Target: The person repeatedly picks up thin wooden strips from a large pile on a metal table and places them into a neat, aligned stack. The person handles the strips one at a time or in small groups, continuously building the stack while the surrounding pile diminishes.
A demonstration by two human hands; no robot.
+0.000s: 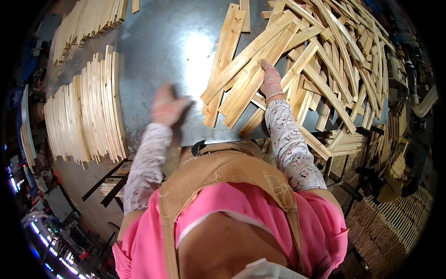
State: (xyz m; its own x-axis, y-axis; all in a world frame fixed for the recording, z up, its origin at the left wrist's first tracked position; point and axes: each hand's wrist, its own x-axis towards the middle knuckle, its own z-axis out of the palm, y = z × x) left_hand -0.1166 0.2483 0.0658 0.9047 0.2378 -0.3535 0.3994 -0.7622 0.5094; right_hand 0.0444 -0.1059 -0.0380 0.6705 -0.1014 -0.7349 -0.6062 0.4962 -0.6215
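My right hand (272,82), in a pinkish work glove, grips the edge of a pale wooden slat (245,95). Its thumb lies on top; the other fingers are mostly hidden. More slats lie beside and across this one, including a long slat (248,56) slanting toward the near left. My left hand (168,106) is over the bare metal tabletop (153,51), left of these slats. Motion blurs its fingers, but the thumb stands apart and nothing shows in it. Both forearms wear patterned sleeves.
A tangled heap of slats (344,60) covers the table's right side, some jutting past the near edge. Neat upright rows of slats (95,104) line the left, with another row (90,21) behind. Stacked wood (388,223) stands at the lower right.
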